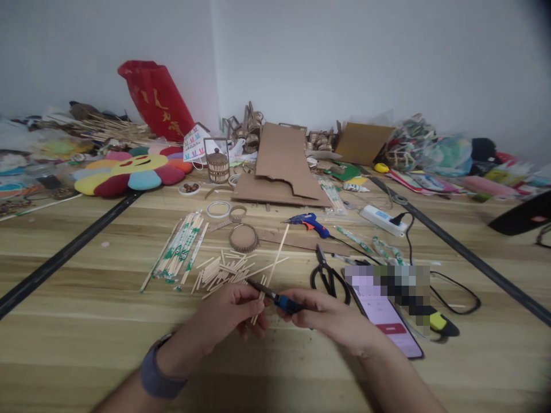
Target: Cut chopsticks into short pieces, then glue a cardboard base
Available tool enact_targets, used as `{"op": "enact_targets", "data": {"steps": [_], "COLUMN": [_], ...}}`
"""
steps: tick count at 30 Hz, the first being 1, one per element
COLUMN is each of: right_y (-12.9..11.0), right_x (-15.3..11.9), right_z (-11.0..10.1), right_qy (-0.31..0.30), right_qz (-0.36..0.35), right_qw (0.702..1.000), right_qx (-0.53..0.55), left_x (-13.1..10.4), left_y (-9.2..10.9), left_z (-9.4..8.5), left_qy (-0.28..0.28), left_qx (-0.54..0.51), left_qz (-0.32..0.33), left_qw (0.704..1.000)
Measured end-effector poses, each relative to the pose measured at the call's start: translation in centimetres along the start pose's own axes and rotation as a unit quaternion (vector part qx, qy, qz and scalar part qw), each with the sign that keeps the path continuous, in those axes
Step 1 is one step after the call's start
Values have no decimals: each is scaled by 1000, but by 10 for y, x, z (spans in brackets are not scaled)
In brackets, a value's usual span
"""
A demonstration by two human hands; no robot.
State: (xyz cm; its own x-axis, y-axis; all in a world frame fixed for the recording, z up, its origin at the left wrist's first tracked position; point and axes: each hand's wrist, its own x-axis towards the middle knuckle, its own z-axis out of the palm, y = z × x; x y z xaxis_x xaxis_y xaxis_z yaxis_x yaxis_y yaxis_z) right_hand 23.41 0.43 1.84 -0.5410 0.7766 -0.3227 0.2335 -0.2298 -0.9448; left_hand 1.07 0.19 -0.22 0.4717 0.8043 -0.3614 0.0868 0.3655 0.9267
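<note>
My left hand (pixel 241 307), with a band on its wrist, pinches thin wooden sticks (pixel 278 255), one long and at least one short. My right hand (pixel 327 315) is closed around the blue-and-black handle of a tool with a dark narrow blade (pixel 263 289). The blade lies across the sticks at my left fingertips; I cannot tell whether it is a knife or pliers. Just beyond my left hand lies a pile of short cut sticks (pixel 224 269). A round cardboard piece with a rim of short sticks (pixel 243 237) sits behind the pile.
Black scissors (pixel 327 275) and a phone (pixel 387 315) lie right of my right hand. Farther back are a blue glue gun (pixel 312 221), a power strip (pixel 383 220) and cardboard sheets (pixel 284 160). Packs of wrapped chopsticks (pixel 181 246) lie at left, before a flower cushion (pixel 133 169).
</note>
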Motion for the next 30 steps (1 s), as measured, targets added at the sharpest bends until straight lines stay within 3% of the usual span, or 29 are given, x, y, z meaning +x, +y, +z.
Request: {"op": "enact_targets", "data": {"steps": [30], "right_y": [0], "right_x": [-1], "right_z": [4], "right_qy": [-38], "right_qz": [-19], "right_qw": [998], "right_qx": [-40], "left_x": [2], "left_y": [-3], "left_z": [4], "left_qy": [-18], "left_qx": [-2], "left_qz": [-1], "left_qw": [1000]}}
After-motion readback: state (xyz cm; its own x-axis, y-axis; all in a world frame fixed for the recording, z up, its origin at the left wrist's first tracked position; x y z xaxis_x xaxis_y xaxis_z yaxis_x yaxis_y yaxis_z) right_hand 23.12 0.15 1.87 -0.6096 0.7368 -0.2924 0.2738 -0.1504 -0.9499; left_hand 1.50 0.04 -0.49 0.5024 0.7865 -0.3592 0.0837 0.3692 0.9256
